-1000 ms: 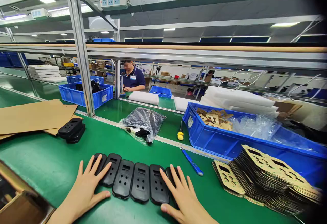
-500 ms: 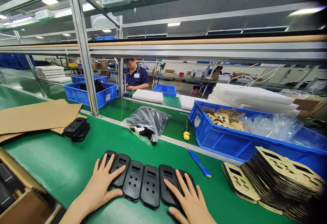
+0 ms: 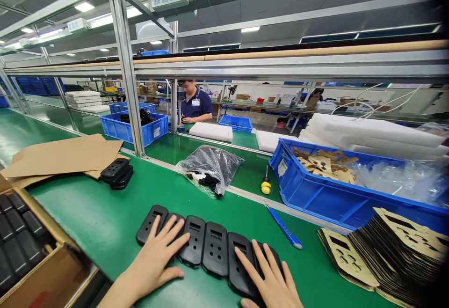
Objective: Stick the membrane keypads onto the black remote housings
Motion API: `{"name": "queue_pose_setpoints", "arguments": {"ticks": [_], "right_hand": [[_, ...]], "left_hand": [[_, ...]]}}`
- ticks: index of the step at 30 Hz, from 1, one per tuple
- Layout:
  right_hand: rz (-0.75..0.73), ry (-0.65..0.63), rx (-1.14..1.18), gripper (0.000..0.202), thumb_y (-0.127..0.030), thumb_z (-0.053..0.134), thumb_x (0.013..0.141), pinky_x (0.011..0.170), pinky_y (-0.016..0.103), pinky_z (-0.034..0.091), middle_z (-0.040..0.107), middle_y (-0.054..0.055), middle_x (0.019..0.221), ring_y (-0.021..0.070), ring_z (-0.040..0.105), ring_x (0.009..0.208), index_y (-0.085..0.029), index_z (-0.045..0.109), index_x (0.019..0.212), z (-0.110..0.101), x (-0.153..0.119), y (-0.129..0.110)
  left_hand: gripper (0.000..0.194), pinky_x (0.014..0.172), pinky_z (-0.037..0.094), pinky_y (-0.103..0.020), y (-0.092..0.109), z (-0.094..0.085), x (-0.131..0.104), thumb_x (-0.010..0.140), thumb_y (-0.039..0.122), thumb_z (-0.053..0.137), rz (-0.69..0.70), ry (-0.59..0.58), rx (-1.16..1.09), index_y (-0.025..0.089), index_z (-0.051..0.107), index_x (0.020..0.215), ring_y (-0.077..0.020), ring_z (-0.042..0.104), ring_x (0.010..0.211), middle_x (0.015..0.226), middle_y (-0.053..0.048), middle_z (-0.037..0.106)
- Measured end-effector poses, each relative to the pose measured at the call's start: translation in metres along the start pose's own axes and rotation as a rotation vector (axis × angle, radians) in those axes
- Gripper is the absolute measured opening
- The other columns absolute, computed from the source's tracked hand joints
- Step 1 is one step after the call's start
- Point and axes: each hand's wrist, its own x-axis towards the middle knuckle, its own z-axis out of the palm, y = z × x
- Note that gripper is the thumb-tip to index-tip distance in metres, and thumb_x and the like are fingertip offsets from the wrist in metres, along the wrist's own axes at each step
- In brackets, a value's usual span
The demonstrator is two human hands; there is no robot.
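Several black plastic covers [image 3: 214, 249] lie side by side in a slightly curved row on the green table [image 3: 154, 184]. Fingers spread, my left hand [image 3: 157, 252] rests over the covers at the row's left end, hiding part of the second one. My right hand [image 3: 271, 275] lies with its fingers apart across the two covers at the right end and partly hides them. The middle covers show small round holes and a rectangular slot.
Beyond are a plastic bag [image 3: 212, 167], yellow screwdriver [image 3: 265, 186] and blue cutter [image 3: 285, 227]. Stacked tan plates [image 3: 351, 256] and a blue bin [image 3: 315, 195] stand right; a carton [image 3: 52, 275], cardboard [image 3: 66, 156] and two black covers [image 3: 117, 172] left. A person [image 3: 196, 104] sits behind.
The view has swung left, so the scene appears further right. My left hand has moved right along the row, uncovering more of the leftmost cover.
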Motion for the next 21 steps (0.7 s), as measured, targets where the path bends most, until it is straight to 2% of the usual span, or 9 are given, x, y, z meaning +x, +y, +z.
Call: {"name": "queue_pose_setpoints", "arguments": {"ticks": [2, 4, 8, 11, 14, 16, 21], "right_hand": [[-0.03, -0.012, 0.014, 0.064, -0.037, 0.049, 0.086, 0.105, 0.065, 0.022, 0.012, 0.003, 0.156, 0.0377, 0.005, 0.14, -0.038, 0.025, 0.146, -0.004, 0.0, 0.001], [-0.041, -0.029, 0.025, 0.059, -0.033, 0.044, 0.089, 0.106, 0.065, 0.02, 0.013, 0.003, 0.155, 0.0361, 0.007, 0.14, -0.038, 0.028, 0.145, -0.004, -0.001, 0.001], [-0.032, -0.059, 0.054, 0.056, -0.031, 0.043, 0.09, 0.107, 0.065, 0.018, 0.014, 0.004, 0.155, 0.0345, 0.006, 0.14, -0.037, 0.03, 0.144, -0.001, -0.001, 0.007], [-0.033, -0.091, 0.082, 0.06, -0.038, 0.048, 0.089, 0.108, 0.063, 0.017, 0.006, 0.004, 0.156, 0.0352, 0.002, 0.14, -0.035, 0.028, 0.146, 0.001, 0.001, 0.019], [-0.032, -0.135, 0.092, 0.062, -0.041, 0.049, 0.088, 0.108, 0.064, 0.016, 0.001, 0.0, 0.155, 0.0368, 0.001, 0.139, -0.037, 0.025, 0.145, 0.009, 0.004, 0.032], [-0.023, -0.128, 0.098, 0.06, -0.04, 0.046, 0.089, 0.109, 0.063, 0.016, 0.001, -0.002, 0.155, 0.0369, 0.002, 0.139, -0.038, 0.025, 0.145, 0.016, 0.007, 0.037], [-0.017, -0.113, 0.067, 0.072, -0.044, 0.056, 0.083, 0.106, 0.069, 0.014, 0.006, -0.002, 0.156, 0.0419, 0.003, 0.138, -0.037, 0.023, 0.146, 0.024, 0.016, 0.031]], "left_hand": [[0.058, 0.112, 0.02, -0.062, 0.003, 0.006, 0.005, 0.092, 0.036, 0.05, 0.115, -0.018, -0.051, 0.031, 0.025, 0.145, -0.0263, 0.03, 0.138, 0.147, -0.005, 0.039], [0.047, 0.114, 0.023, -0.057, 0.005, 0.012, 0.008, 0.096, 0.029, 0.042, 0.169, -0.017, -0.085, 0.028, 0.033, 0.142, -0.0211, 0.04, 0.133, 0.14, -0.004, 0.05], [0.043, 0.114, 0.023, -0.056, 0.007, 0.012, 0.008, 0.096, 0.027, 0.042, 0.19, 0.013, -0.118, 0.026, 0.04, 0.138, -0.0215, 0.047, 0.128, 0.135, -0.005, 0.055], [0.051, 0.112, 0.022, -0.061, 0.001, 0.004, 0.001, 0.093, 0.037, 0.048, 0.148, 0.008, -0.093, 0.034, 0.033, 0.141, -0.0265, 0.039, 0.133, 0.142, -0.004, 0.047], [0.069, 0.104, 0.025, -0.07, -0.011, 0.003, -0.01, 0.084, 0.052, 0.056, -0.075, 0.056, 0.03, 0.038, 0.024, 0.144, -0.0383, 0.025, 0.138, 0.153, -0.009, 0.026], [0.074, 0.1, 0.028, -0.072, -0.021, 0.007, -0.015, 0.081, 0.056, 0.057, -0.199, 0.074, 0.091, 0.039, 0.022, 0.144, -0.0443, 0.019, 0.138, 0.155, -0.011, 0.017], [0.07, 0.1, 0.03, -0.068, -0.03, 0.012, -0.006, 0.08, 0.061, 0.053, -0.193, 0.045, 0.121, 0.044, 0.023, 0.141, -0.0466, 0.017, 0.137, 0.155, -0.007, 0.02]]}}
